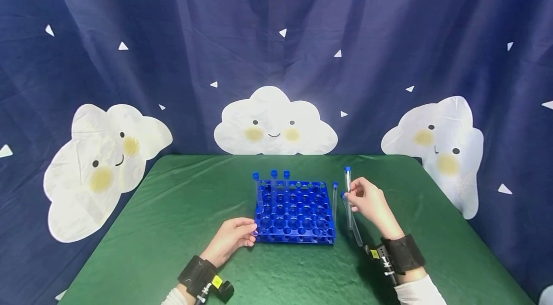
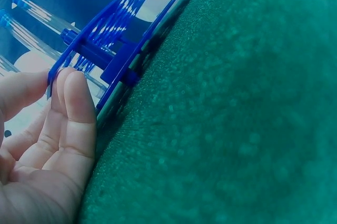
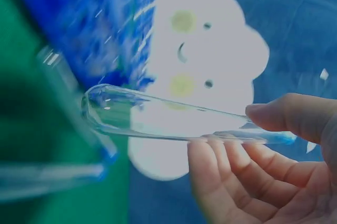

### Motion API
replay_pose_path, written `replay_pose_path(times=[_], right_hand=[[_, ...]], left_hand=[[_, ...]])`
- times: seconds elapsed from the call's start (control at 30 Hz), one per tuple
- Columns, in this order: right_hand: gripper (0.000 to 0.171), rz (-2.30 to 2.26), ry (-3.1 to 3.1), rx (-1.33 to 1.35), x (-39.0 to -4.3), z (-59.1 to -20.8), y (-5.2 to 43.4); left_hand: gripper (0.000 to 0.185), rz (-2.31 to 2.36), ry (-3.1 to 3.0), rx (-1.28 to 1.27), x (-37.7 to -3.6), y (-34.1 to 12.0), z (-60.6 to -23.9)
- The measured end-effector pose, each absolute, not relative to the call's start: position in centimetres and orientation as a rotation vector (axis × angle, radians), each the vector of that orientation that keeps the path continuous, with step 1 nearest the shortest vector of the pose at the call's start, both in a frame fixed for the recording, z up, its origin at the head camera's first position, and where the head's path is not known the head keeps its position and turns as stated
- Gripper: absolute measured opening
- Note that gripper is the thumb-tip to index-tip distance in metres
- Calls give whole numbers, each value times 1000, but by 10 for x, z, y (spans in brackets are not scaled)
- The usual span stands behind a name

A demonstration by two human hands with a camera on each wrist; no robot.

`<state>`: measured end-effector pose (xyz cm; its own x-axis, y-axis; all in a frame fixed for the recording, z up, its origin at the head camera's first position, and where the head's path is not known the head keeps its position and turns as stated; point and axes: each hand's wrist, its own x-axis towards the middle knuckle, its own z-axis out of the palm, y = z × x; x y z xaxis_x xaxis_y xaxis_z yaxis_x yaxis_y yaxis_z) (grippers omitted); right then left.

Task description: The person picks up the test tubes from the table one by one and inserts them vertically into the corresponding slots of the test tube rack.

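The left hand (image 1: 231, 237) lies low near the table's front edge, fingers (image 2: 73, 108) straight. The right hand (image 1: 369, 204) is raised, thumb and fingertips (image 3: 210, 153) pinching together.

The person wears 2 white sleeves. Each wrist has a wide black band with a small black camera on it. The left hand (image 1: 231, 238) band has a yellow tag. The right hand (image 1: 370, 203) band has one too.
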<state>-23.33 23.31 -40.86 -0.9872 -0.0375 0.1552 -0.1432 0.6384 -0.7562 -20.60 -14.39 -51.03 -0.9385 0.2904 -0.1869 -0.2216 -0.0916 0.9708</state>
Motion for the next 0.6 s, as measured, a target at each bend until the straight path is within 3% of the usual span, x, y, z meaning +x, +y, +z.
replay_pose_path(times=[0.3,0.6], right_hand=[[20,1197,-2466,333,-234,-390,184],[23,1226,-2320,373,-245,-401,145]], left_hand=[[44,2090,1852,83,-206,-143,-509],[42,2093,1852,79,-205,-143,-507]])
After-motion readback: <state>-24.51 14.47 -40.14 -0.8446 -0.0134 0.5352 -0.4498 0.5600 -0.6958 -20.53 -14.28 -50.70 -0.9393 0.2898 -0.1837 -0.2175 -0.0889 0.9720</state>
